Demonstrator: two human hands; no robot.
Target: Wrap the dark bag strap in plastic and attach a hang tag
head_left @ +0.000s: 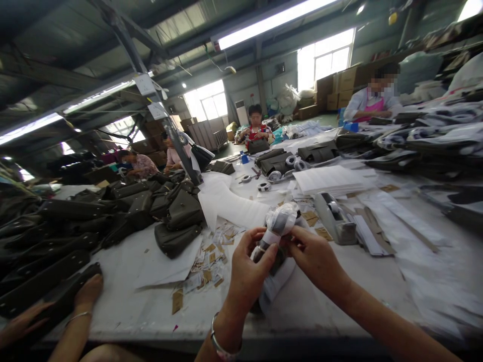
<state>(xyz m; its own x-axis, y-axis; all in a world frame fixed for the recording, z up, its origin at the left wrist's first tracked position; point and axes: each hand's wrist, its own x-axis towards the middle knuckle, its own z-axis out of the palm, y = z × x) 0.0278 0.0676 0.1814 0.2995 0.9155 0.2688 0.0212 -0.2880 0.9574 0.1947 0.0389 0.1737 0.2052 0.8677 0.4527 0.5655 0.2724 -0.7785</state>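
Near the front edge of the table I hold a dark strap bundle wrapped in white tissue (281, 220). My left hand (249, 264) is closed round its near left side, thumb on top. My right hand (311, 251) pinches its right side, and the fingertips are partly hidden behind the bundle. Below it hangs more white wrapping with dark material, partly covered by my left hand. Small brown and white tags (207, 266) with strings lie scattered to the left. A grey tape dispenser (335, 221) stands just beyond my right hand.
Dark bags (177, 221) are heaped on the left, where a co-worker's hands (88, 294) rest on one. White foam sheets (328, 178) lie stacked ahead. A metal post (177, 136) rises from the table. More wrapped straps and bags (407, 136) fill the right; other people sit beyond.
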